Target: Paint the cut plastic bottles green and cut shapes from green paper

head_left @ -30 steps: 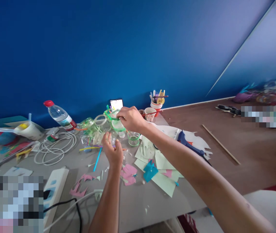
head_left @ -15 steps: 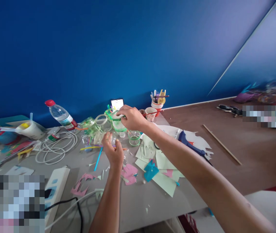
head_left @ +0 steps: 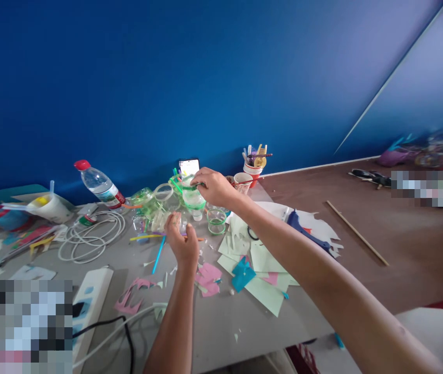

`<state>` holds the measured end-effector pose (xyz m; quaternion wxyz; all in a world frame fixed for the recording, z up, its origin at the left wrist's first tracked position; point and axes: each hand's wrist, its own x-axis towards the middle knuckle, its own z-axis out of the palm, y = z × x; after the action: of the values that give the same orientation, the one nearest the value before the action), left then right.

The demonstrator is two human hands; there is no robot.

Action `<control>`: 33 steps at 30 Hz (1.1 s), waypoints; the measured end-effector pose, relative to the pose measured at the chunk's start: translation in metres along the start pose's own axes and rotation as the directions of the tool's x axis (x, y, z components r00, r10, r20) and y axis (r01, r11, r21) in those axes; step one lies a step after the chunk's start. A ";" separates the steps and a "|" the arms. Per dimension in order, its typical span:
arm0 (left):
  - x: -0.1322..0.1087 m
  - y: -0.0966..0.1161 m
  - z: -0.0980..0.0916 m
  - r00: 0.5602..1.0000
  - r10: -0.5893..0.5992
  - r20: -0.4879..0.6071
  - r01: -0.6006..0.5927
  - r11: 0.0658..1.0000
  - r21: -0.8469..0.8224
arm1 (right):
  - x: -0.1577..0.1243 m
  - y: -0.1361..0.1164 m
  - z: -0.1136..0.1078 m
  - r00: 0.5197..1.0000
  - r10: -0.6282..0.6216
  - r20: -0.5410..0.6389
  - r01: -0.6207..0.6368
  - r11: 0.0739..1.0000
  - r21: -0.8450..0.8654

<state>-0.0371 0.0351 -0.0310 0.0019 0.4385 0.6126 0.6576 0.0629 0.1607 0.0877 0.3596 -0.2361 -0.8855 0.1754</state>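
Observation:
My right hand (head_left: 216, 187) reaches across to an upturned cut-off bottle top (head_left: 194, 200), clear with green bands and its neck pointing down. Its fingers are closed at the upper rim. My left hand (head_left: 181, 239) hovers nearer to me, thumb apart from the lightly curled fingers, with nothing visible in it. Behind it are clear cut plastic pieces (head_left: 160, 221). Green straws (head_left: 175, 184) stand just left of the bottle top. A clear ring with green edges (head_left: 217, 222) sits to its right.
A lit phone (head_left: 189, 165) leans at the blue wall. Left are a red-capped bottle (head_left: 100, 186), a coiled white cable (head_left: 91, 239) and a power strip (head_left: 93, 291). Right lie paper scraps (head_left: 264, 296), a blue glue gun (head_left: 307, 232), paper cups (head_left: 253, 172) and a wooden stick (head_left: 356, 232).
The whitish patch under my right fingers at the bottle top's rim no longer shows, and a green rim is visible there. My left hand keeps nearly the same place.

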 end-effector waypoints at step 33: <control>0.000 0.005 -0.001 1.000 0.020 0.000 -0.020 1.000 0.021 | -0.037 -0.014 -0.023 0.960 0.067 -0.273 -0.058 0.998 0.040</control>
<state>-0.0354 0.0330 -0.0267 -0.0091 0.4446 0.6150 0.6512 0.0985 0.1319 0.0894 0.4767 -0.2803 -0.8165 0.1661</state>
